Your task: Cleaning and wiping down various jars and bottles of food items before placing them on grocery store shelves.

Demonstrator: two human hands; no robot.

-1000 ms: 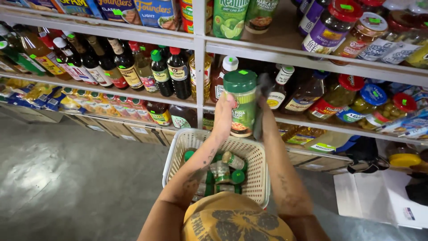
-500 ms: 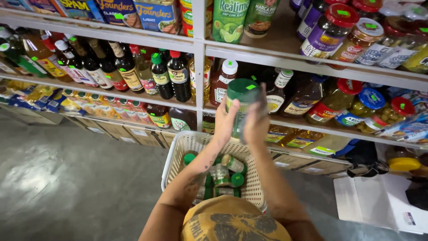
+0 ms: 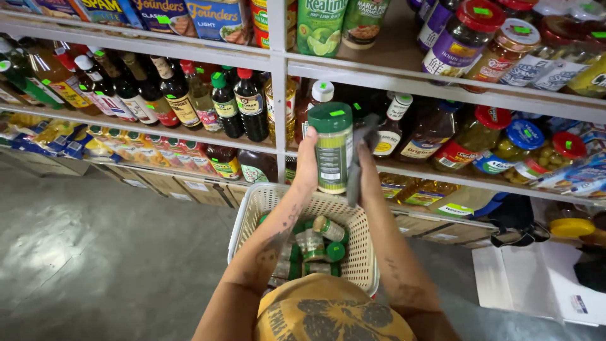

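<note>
My left hand (image 3: 307, 165) grips a tall shaker jar with a green lid (image 3: 333, 148), held upright in front of the middle shelf. My right hand (image 3: 367, 170) presses a dark grey cloth (image 3: 358, 158) against the jar's right side. Below both hands hangs a cream plastic basket (image 3: 252, 211) with several small green-lidded jars (image 3: 319, 243) lying in it. My forearms reach up from either side of the basket.
Metal shelves (image 3: 442, 88) run across the view, filled with dark sauce bottles (image 3: 240, 104), jars with red and blue lids (image 3: 499, 136) and boxes on top. Cardboard boxes (image 3: 158, 183) sit under the lowest shelf. Grey concrete floor (image 3: 82, 259) lies at left; white paper (image 3: 536, 284) at right.
The green-lidded jar has shifted slightly to the right and up. My right hand has come round its side with the cloth.
</note>
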